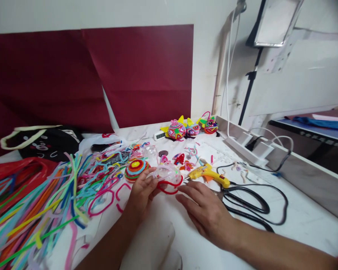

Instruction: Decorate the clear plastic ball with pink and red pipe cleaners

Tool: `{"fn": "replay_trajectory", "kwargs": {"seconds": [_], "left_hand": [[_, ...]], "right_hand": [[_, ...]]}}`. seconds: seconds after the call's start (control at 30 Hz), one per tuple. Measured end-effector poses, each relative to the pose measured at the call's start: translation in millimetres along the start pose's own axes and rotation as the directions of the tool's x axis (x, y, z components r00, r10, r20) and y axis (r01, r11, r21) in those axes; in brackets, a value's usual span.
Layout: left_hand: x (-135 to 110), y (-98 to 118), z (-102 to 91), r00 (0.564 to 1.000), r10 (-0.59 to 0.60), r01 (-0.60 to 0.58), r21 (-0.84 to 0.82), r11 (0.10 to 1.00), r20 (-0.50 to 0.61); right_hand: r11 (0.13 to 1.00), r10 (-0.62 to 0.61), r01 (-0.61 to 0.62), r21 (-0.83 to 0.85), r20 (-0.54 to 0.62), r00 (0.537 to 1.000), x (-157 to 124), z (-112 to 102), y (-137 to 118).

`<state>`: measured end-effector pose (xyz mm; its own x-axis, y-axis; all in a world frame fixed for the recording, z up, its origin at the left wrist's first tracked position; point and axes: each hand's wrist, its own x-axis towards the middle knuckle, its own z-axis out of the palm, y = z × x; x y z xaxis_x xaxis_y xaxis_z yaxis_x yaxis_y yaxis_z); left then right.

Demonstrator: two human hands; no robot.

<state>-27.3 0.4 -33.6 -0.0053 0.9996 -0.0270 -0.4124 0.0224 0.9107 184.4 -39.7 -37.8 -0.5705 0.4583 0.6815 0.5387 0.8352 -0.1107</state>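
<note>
Left hand (142,191) pinches a clear plastic piece (167,170), red pipe cleaner (168,192) curved along its near side, held above the white tabletop (307,228). Right hand (208,210) just beside, fingers parted and bent; blur makes it hard to tell whether they touch the red strand. Yellow glue gun (207,171) limits room beyond the right hand. Striped ball (133,170) crowds the left. White surface widens rightward to a raised grey edge (304,191).

Red pipe-cleaner loop (170,192), clear plastic piece (167,173), yel. glue gun (205,171), and here's the dome (135,169), ringed red/orange/blue w/ yel. ctr!
</note>
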Motion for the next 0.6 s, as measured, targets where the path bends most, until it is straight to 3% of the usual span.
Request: {"fn": "replay_trajectory", "kwargs": {"seconds": [0.33, 0.6], "left_hand": [[-5.6, 0.5, 10.2, 0.999, 0.007, -0.010, 0.053, 0.999, 0.048], [-12.4, -1.4, 13.3, 0.998, 0.007, -0.013, 0.095, 0.995, 0.062]], "right_hand": [[0.994, -0.034, 0.038, -0.104, 0.047, 0.998, 1.7, 4.3, -1.0], [0.975, -0.026, 0.065, -0.210, 0.183, 0.983, 2.4, 5.6, -1.9]]}}
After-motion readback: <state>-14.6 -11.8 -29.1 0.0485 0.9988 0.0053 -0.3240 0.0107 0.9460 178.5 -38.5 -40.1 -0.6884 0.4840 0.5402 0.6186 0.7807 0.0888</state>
